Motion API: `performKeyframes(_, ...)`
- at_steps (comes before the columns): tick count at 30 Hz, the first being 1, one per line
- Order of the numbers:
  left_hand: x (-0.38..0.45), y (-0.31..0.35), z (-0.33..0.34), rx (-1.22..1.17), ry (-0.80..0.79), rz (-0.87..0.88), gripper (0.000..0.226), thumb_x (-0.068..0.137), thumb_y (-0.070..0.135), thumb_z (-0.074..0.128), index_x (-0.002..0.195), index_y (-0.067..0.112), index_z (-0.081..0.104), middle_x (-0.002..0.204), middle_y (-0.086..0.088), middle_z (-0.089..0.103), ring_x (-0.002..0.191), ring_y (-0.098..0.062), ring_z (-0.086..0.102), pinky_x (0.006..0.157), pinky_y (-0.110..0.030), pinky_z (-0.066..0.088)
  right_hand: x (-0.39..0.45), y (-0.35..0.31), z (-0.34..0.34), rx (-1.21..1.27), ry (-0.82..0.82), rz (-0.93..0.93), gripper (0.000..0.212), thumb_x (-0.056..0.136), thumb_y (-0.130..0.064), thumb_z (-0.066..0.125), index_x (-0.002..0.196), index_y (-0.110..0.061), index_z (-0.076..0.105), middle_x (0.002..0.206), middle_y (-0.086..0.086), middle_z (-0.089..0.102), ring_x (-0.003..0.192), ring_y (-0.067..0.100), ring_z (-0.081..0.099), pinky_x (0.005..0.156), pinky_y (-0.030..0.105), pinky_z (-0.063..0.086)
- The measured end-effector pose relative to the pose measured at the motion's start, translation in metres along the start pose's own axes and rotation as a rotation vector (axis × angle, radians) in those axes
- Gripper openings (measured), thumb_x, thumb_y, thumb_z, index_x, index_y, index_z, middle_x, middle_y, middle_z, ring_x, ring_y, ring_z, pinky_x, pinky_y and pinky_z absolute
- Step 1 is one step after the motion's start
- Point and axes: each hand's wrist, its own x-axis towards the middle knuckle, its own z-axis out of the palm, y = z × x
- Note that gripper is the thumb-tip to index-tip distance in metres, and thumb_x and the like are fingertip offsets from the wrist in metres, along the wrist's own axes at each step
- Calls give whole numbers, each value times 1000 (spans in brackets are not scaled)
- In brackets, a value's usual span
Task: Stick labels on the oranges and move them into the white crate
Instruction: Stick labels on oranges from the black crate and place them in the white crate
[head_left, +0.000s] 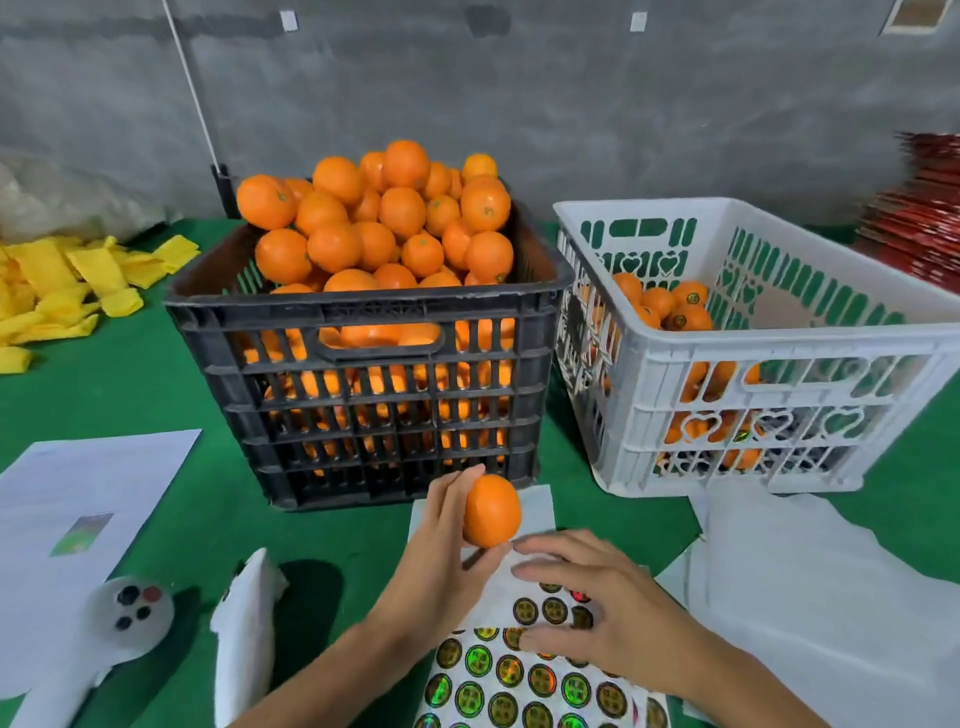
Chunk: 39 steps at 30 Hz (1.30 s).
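The left hand (441, 540) gripped a single orange (491, 511), fingers curled round it, and held it above the near edge of the counter (156, 374), just in front of the black crate (363, 364). The right hand (597, 603) lay with fingers spread and fairly straight on the sheet of round shiny labels (498, 680) at the near edge, holding nothing that could be made out; its fingertips came close beside the held orange.

The black crate stood at the middle of the green counter, heaped above its rim with oranges (379, 218). The white crate (753, 364) stood just beside it toward the right edge, with a few labelled oranges (675, 309) low inside against its left wall.

Yellow wrappers (62, 286) lay scattered by the far left edge. Printed paper (78, 493) rested at the near left, and white backing sheets (810, 587) lay at the near right, below the white crate.
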Motion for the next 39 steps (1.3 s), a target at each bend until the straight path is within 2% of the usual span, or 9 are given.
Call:
performKeyframes(3, 1, 1, 1, -3, 24, 4, 83, 95, 35, 74, 144, 66, 14, 143, 32, 23, 125, 21, 40, 87, 5, 39, 3, 0, 0, -37, -9, -6, 54, 88, -67, 68, 136, -42, 64, 150, -35, 39, 142, -3, 33, 116, 25, 28)
performKeyframes(6, 0, 1, 0, 6, 30, -12, 80, 95, 36, 74, 148, 57, 19, 147, 25, 24, 122, 20, 43, 88, 4, 38, 3, -1, -1, -2, 0, 6, 44, 88, -60, 71, 127, -41, 71, 144, -31, 47, 138, 3, 39, 114, 28, 32)
performKeyframes(10, -2, 2, 0, 35, 31, -19, 81, 94, 38, 75, 153, 49, 20, 149, 22, 25, 115, 3, 51, 89, 5, 36, 5, -5, 0, 8, 32, 4, 34, 88, -58, 72, 118, -41, 75, 135, -29, 52, 131, 7, 44, 110, 33, 36)
performKeyframes(14, -2, 4, -1, 45, 35, -23, 80, 94, 39, 75, 153, 46, 22, 150, 19, 26, 115, 0, 51, 90, 5, 36, 3, -6, 0, -2, 33, -18, 32, 92, -57, 69, 119, -40, 74, 134, -28, 52, 130, 8, 45, 109, 34, 36)
performKeyframes(21, -4, 6, -4, -114, 121, -64, 80, 92, 37, 78, 151, 51, 26, 142, 25, 33, 114, 7, 54, 84, -6, 49, 2, -6, 1, -72, -31, -3, 58, 87, -76, 61, 139, -49, 58, 152, -41, 30, 144, -10, 23, 112, 9, 10)
performKeyframes(24, -7, 9, 0, -175, 129, -76, 80, 92, 37, 78, 150, 55, 26, 140, 29, 34, 112, 3, 57, 84, -10, 52, 4, -8, 2, -111, -11, -35, 51, 91, -72, 58, 135, -47, 63, 150, -37, 37, 140, -7, 29, 114, 15, 19)
performKeyframes(29, -11, 9, 9, -136, 68, -43, 80, 94, 41, 74, 154, 49, 22, 144, 27, 32, 125, 9, 49, 90, -1, 44, 7, -7, 8, -167, 76, -85, 34, 99, -62, 56, 121, -42, 71, 139, -31, 51, 124, -1, 41, 106, 28, 35)
performKeyframes(36, -10, 4, 9, -121, 61, -48, 81, 93, 42, 73, 153, 52, 19, 143, 30, 31, 125, 9, 50, 90, 2, 41, 11, -2, 10, -359, 234, -221, 30, 102, -51, 58, 119, -32, 74, 126, -20, 64, 109, 7, 55, 92, 30, 47)
performKeyframes(39, -10, 4, 7, -118, 78, -76, 81, 92, 42, 74, 152, 49, 19, 143, 22, 32, 120, 14, 50, 88, 4, 39, 11, -1, 9, -483, 266, -348, 26, 101, -42, 64, 121, -29, 74, 118, -16, 68, 105, 8, 59, 93, 26, 46)
